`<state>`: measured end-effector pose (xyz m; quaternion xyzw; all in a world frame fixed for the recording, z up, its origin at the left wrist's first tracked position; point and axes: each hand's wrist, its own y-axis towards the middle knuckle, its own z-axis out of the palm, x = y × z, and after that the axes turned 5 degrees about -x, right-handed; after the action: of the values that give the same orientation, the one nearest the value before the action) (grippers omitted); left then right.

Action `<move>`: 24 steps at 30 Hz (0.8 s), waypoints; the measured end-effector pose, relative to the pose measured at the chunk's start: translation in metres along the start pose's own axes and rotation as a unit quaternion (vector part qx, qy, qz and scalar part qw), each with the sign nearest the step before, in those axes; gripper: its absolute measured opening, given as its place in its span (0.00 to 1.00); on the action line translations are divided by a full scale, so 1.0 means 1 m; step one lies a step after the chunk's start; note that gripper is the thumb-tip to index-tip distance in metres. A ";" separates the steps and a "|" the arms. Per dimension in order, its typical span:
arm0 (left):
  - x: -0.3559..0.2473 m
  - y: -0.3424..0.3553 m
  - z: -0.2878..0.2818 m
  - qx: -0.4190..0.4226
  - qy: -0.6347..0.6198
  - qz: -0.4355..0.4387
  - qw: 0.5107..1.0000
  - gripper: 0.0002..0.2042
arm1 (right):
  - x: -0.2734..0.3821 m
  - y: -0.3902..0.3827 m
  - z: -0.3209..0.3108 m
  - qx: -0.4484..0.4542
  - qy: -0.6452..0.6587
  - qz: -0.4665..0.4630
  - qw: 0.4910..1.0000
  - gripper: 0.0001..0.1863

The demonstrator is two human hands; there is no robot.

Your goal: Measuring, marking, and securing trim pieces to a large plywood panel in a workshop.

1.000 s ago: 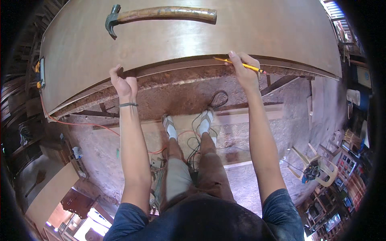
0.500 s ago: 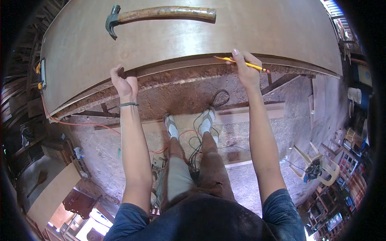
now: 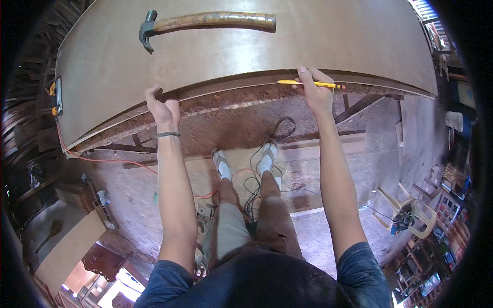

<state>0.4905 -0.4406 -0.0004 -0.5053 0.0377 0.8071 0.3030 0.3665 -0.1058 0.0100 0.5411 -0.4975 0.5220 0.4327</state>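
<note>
A wide, smooth brown plywood sheet (image 3: pixel 205 56) lies before me, with a dark gap between its front edge and another sheet (image 3: pixel 231 90) beneath. At that edge on the left, my left hand (image 3: pixel 163 109) is closed, fingers curled round the board and partly hidden. My right hand (image 3: pixel 314 90) is at the same edge farther right, thumb on top. It grips a yellow pencil (image 3: pixel 324 84) that lies nearly level along the edge, tip to the left, pink eraser to the right. On the sheet's far part rests a claw hammer (image 3: pixel 215 20) with a wooden handle, head to the left.
An orange-and-black tool (image 3: pixel 55 96) sits at the sheet's left edge, with an orange cord (image 3: pixel 97 158) running from it. Dark cables (image 3: pixel 251 190) lie around my feet. To the right, a pale plastic stool (image 3: pixel 405 210) bears a power tool. Wooden framing (image 3: pixel 359 107) stands under the sheets.
The pencil has tipped from slanting to nearly level, its tip dropping below the upper sheet's edge. My left hand appears slightly farther right; the whole view has shifted a little.
</note>
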 end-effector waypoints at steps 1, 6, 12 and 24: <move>0.000 0.002 -0.002 -0.003 -0.002 0.004 1.000 0.07 | 0.000 0.002 0.003 -0.005 -0.005 -0.012 1.000 0.19; 0.000 0.002 0.003 -0.005 -0.010 -0.014 1.000 0.07 | -0.008 0.003 0.000 -0.003 -0.013 -0.014 1.000 0.19; -0.001 -0.006 0.007 0.009 -0.040 -0.040 0.998 0.08 | -0.001 0.001 0.000 -0.027 0.083 0.053 0.995 0.20; -0.008 -0.018 0.018 0.000 -0.057 -0.074 0.996 0.19 | 0.028 0.001 -0.028 0.046 0.359 0.190 0.913 0.04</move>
<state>0.4886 -0.4228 0.0198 -0.4603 -0.0170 0.8099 0.3632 0.3608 -0.0806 0.0399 0.2316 -0.3774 0.7759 0.4494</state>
